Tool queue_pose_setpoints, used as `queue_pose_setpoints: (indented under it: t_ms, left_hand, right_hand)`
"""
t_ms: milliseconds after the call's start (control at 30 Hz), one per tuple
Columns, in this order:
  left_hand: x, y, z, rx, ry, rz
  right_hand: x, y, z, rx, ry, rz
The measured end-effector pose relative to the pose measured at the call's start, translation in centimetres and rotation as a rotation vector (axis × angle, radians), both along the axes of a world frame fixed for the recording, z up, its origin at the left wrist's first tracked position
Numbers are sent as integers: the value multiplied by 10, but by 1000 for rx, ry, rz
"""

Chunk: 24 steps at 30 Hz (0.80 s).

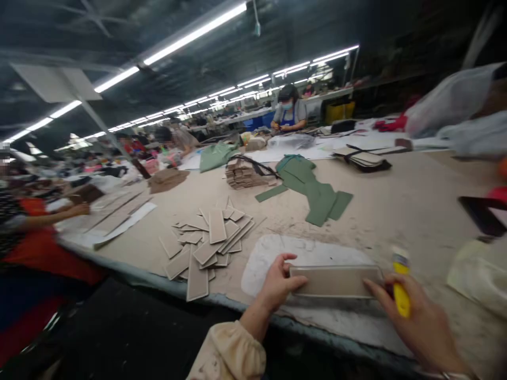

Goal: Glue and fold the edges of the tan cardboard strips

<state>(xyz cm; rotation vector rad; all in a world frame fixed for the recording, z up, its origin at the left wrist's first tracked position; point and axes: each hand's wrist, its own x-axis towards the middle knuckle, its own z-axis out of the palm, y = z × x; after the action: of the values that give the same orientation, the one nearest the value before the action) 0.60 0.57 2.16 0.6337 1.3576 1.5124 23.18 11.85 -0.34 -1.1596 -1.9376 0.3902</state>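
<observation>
A long beige rectangular panel with a pale edge (335, 281) is held level above a white sheet (261, 258) near the table's front edge. At its left end, my left hand (279, 282) grips it between thumb and fingers. My right hand (415, 311) pinches its right end and also holds a brush with a yellow handle (401, 295), bristles pointing away from me. Left of the sheet lies a loose pile of similar beige panels (198, 277), overlapping at many angles.
Green pieces (301, 179) and a brown stack (241, 175) lie farther back on the table (404, 206). At right are a dark frame-like object (481, 216) and pale cloth (475, 274). A person (291, 111) sits beyond; another's arm (59, 215) reaches in at left.
</observation>
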Motion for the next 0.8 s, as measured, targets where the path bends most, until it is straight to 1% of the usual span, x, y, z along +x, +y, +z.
queue_pose_setpoints:
  t_ms: [67,133,267,400,600,700,800]
  left_hand:
    - [0,1,3,26,-35,51]
    - [0,0,5,33,-77,89]
    - [3,-1,4,6,-150,103]
    - [2,-1,0,-20,-152,120]
    - [-4,-2,0,6,-128,203]
    - [-4,-4,0,-20,-163,184]
    - [-2,-5,-2,-49,-211,132]
  right_hand:
    - [3,4,3,-15,-22,-7]
    - [-2,4,4,-54,0,-11]
    - [-9,1,4,-136,56,1]
    - [-8,0,3,-113,59,35]
    - [-9,2,-1,-107,95,73]
    - [-7,2,-4,-107,83,83]
    - [-6,3,-7,-102,90,80]
